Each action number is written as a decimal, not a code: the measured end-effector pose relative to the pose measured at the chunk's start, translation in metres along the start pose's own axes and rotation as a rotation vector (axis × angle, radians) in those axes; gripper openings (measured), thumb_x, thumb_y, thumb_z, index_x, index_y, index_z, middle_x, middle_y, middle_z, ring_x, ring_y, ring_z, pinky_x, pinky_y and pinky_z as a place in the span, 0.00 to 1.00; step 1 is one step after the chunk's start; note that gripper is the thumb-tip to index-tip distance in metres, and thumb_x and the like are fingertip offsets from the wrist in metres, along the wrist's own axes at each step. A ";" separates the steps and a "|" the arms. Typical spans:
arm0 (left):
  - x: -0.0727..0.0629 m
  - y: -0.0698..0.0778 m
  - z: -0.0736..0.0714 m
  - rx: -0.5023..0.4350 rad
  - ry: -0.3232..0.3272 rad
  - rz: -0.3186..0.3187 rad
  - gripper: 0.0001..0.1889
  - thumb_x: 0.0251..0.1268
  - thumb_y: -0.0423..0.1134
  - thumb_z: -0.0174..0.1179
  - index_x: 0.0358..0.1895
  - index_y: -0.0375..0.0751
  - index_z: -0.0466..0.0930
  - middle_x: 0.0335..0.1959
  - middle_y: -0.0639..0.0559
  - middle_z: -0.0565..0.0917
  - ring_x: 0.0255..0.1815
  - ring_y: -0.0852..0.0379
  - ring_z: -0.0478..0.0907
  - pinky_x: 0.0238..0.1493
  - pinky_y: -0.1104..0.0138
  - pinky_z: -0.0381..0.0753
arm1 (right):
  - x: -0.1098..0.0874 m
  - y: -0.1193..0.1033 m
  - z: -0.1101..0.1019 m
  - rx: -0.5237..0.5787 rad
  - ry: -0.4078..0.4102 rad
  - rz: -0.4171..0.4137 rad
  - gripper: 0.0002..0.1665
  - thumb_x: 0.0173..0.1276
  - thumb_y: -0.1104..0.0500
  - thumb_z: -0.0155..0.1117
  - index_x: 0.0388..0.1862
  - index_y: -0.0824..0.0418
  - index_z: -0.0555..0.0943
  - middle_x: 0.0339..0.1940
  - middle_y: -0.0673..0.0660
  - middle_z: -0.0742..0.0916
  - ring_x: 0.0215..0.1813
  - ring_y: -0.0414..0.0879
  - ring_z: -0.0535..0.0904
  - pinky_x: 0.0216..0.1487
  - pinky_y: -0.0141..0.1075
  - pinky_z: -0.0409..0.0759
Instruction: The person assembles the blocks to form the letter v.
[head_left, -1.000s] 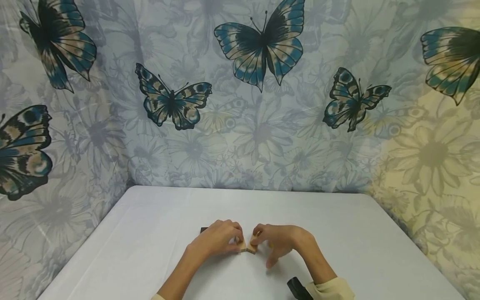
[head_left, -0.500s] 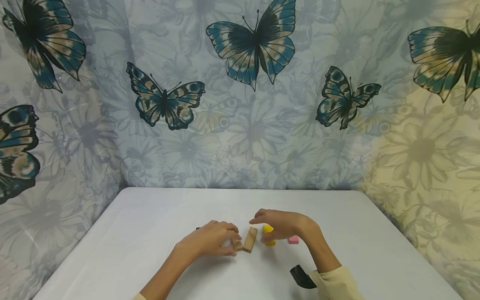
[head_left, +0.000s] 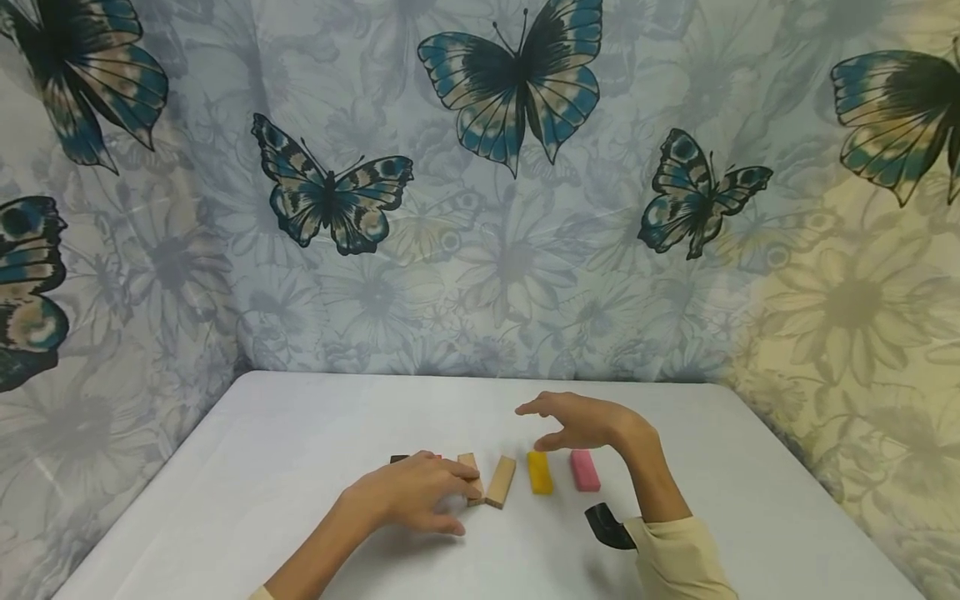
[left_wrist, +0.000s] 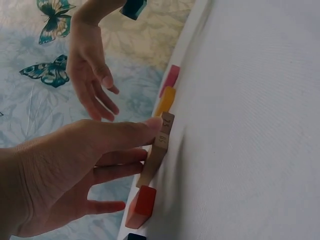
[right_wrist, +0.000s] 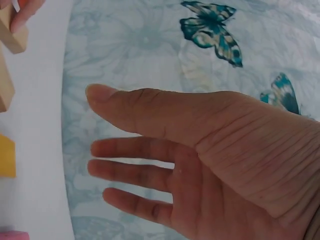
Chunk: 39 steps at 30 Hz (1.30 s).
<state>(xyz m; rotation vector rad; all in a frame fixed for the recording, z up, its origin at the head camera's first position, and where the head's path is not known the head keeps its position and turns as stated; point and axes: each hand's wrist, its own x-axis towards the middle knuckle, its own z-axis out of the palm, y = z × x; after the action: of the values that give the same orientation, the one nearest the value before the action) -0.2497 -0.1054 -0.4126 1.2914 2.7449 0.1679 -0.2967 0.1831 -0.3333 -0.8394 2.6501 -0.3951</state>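
Two plain wooden blocks lie angled in a V on the white table, near ends together; the right one (head_left: 501,482) shows whole, while fingers partly cover the left one (head_left: 467,461). In the left wrist view their ends carry small dark marks like digits. My left hand (head_left: 408,497) is over the left wooden block, fingers spread and loosely extended, its thumb tip overlapping the block ends in the left wrist view. My right hand (head_left: 583,421) is raised beyond the yellow block (head_left: 539,472), fingers extended, nothing in it. Right of the yellow block lies a pink block (head_left: 585,470).
A red block (left_wrist: 141,207) and a dark block (head_left: 399,458) stand left of the wooden ones, mostly behind the left hand in the head view. A black wrist device (head_left: 609,527) sits by the right sleeve. Butterfly-print cloth (head_left: 510,292) hangs behind the table (head_left: 300,417).
The right hand has let go of the right wooden block and moved up, away and rightward, uncovering the yellow and pink blocks. The left hand has loosened from the left wooden block and drawn back slightly.
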 end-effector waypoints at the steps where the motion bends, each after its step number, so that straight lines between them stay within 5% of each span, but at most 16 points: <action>1: 0.000 0.000 -0.001 0.000 0.000 0.002 0.23 0.68 0.58 0.68 0.65 0.63 0.83 0.73 0.61 0.78 0.74 0.63 0.76 0.75 0.52 0.76 | -0.001 0.000 0.001 0.005 -0.001 0.008 0.34 0.73 0.53 0.71 0.75 0.55 0.75 0.74 0.58 0.79 0.74 0.60 0.76 0.73 0.58 0.76; 6: -0.002 0.001 -0.002 -0.001 -0.004 0.017 0.23 0.68 0.55 0.69 0.65 0.61 0.83 0.68 0.66 0.80 0.66 0.70 0.78 0.68 0.58 0.80 | 0.000 -0.001 0.013 0.023 -0.039 0.073 0.29 0.69 0.57 0.74 0.68 0.54 0.80 0.72 0.55 0.81 0.73 0.59 0.76 0.72 0.59 0.77; 11: -0.002 0.004 0.000 -0.028 -0.024 -0.016 0.24 0.69 0.55 0.68 0.67 0.63 0.82 0.72 0.64 0.79 0.71 0.67 0.77 0.71 0.54 0.78 | 0.004 -0.001 0.025 -0.022 -0.086 0.137 0.25 0.63 0.63 0.78 0.60 0.53 0.84 0.66 0.53 0.84 0.69 0.57 0.78 0.71 0.59 0.77; 22: -0.002 0.009 -0.003 -0.015 -0.062 -0.055 0.26 0.69 0.55 0.68 0.70 0.62 0.79 0.76 0.60 0.75 0.78 0.62 0.71 0.79 0.42 0.68 | 0.015 -0.007 0.033 -0.121 -0.100 0.127 0.27 0.55 0.66 0.84 0.52 0.54 0.83 0.52 0.51 0.86 0.53 0.47 0.78 0.65 0.52 0.83; 39: -0.001 0.011 -0.004 0.026 -0.083 -0.067 0.26 0.69 0.55 0.67 0.69 0.58 0.80 0.77 0.57 0.75 0.80 0.60 0.70 0.82 0.38 0.61 | 0.030 0.002 0.044 -0.172 -0.101 0.133 0.28 0.50 0.67 0.86 0.45 0.52 0.80 0.47 0.50 0.84 0.48 0.45 0.77 0.59 0.48 0.85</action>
<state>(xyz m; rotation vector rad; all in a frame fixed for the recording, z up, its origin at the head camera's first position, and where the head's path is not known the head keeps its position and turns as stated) -0.2408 -0.0992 -0.4070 1.1821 2.7246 0.0724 -0.3034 0.1599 -0.3805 -0.7068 2.6537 -0.0894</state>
